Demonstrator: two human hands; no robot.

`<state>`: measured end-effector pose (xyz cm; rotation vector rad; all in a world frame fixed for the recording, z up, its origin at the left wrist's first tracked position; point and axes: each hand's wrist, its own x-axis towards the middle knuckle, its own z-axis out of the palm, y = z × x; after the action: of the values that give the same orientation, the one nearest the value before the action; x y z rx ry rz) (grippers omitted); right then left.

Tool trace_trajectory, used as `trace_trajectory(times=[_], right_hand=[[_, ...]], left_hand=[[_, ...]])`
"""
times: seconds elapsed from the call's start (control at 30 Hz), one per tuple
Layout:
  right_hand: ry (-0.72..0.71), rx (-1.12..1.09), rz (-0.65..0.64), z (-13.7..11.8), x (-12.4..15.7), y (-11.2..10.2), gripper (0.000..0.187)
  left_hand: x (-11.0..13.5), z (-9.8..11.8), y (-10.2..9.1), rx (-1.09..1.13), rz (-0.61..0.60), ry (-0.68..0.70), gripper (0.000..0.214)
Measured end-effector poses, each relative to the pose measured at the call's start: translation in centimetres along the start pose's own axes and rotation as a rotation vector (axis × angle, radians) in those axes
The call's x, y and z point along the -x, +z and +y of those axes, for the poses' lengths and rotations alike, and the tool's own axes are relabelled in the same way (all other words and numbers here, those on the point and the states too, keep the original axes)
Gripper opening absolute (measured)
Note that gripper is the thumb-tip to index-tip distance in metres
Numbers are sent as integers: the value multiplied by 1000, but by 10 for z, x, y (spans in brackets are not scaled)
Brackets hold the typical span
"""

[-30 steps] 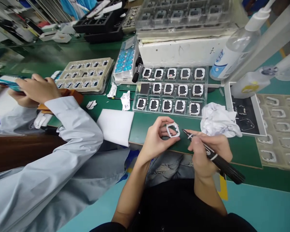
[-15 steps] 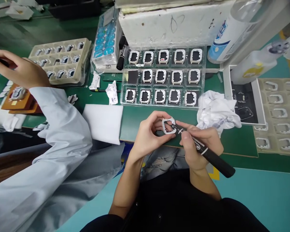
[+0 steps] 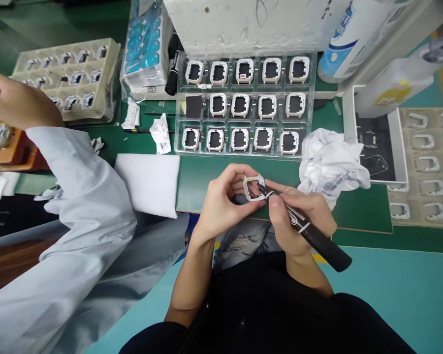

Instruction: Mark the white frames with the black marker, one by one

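Observation:
My left hand (image 3: 223, 201) pinches a small white square frame (image 3: 253, 188) at the front edge of the green mat (image 3: 206, 177). A black marker pen (image 3: 306, 231) is gripped in my right hand (image 3: 299, 219), and its tip touches the inner edge of the frame. Just beyond my hands lies a clear tray (image 3: 243, 105) with three rows of white frames with black centres; one cell holds only a black square.
A crumpled white cloth (image 3: 330, 162) lies to the right of my hands, a white pad (image 3: 147, 182) to the left. A co-worker's light-grey sleeve (image 3: 77, 196) and hand (image 3: 18, 105) fill the left side. A beige parts tray (image 3: 64, 78), spray bottles (image 3: 347, 42) and another tray (image 3: 424, 167) stand around.
The pen tip has moved from beside the frame into contact with it. The view has tilted down and closer to the bench. The co-worker's hand has shifted left.

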<state>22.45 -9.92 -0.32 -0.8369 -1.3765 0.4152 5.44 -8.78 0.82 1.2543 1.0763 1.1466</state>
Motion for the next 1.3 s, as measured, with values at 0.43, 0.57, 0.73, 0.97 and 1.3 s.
trace_trajectory(times=[0.43, 0.57, 0.73, 0.97, 1.3], right_hand=[[29, -50, -31, 0, 2, -3, 18], [-8, 25, 4, 0, 1, 0, 17], [-16, 63, 17, -1, -2, 2, 17], [7, 93, 13, -1, 0, 0, 16], [22, 114, 28, -2, 0, 1, 17]], left_hand=[[0, 0, -2, 39, -8, 10, 62], [3, -2, 2, -17, 29, 37, 55], [6, -5, 4, -123, 54, 81, 46], [9, -10, 4, -228, 65, 137, 40], [9, -10, 7, -258, 79, 188, 37]])
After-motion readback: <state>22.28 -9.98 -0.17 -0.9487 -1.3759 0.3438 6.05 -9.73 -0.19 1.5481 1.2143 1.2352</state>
